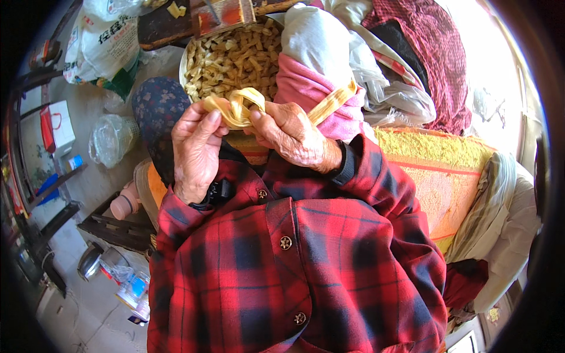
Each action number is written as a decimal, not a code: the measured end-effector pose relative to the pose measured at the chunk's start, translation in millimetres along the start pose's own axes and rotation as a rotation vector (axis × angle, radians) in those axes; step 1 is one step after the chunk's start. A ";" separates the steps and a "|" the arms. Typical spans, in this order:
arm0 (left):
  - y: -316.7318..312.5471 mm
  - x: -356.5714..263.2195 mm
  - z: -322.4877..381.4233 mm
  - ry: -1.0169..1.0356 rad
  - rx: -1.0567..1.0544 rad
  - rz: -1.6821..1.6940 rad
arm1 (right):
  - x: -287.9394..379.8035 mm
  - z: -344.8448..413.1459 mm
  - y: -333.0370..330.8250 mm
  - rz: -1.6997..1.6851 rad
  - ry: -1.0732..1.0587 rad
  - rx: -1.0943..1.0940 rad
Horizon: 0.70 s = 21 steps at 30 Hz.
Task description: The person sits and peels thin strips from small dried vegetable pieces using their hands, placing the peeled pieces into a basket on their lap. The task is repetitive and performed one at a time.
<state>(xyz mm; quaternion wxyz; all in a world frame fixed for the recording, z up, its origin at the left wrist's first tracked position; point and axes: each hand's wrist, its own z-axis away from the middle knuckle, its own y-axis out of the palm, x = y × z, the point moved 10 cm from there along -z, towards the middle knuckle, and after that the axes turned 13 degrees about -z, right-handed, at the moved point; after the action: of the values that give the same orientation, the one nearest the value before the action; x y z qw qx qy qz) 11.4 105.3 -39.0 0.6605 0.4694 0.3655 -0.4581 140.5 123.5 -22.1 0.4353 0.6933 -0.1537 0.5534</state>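
Observation:
My left hand (197, 152) pinches one end of a flat, yellowish strip (242, 106), which looks like dried plant fibre. Between the hands the strip curls into a loop. My right hand (295, 134) grips it at the loop's other side, and a straight tail (333, 102) of it runs out past that hand to the upper right. Beyond both hands stands a round basin (182, 73) full of short, yellow-brown folded pieces (234, 59). Parts of the fingers are hidden behind the strip.
At the basin's far edge sits a worn wooden board with a red block (223, 20). My knee in pink and grey cloth (313, 44) borders the basin. Plastic bags (110, 139) lie at the left, near a pink bottle (125, 206). A yellow-orange towel (437, 176) covers the seat.

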 end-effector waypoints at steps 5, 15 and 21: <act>-2.9 5.8 4.6 -0.027 -0.020 0.030 | 5.5 -1.9 15.8 0.027 -0.072 0.079; 6.9 -15.1 15.1 0.108 0.046 -0.129 | -7.7 -0.9 24.9 0.058 0.116 0.101; 9.4 -22.0 21.6 0.138 0.051 -0.332 | -4.7 -1.5 33.7 0.097 0.105 0.127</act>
<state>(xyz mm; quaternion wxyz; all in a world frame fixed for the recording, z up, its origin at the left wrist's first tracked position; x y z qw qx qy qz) 14.6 91.7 -9.9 0.5367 0.4496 0.4707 -0.5368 114.5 104.1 -11.7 0.3706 0.6813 -0.1287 0.6180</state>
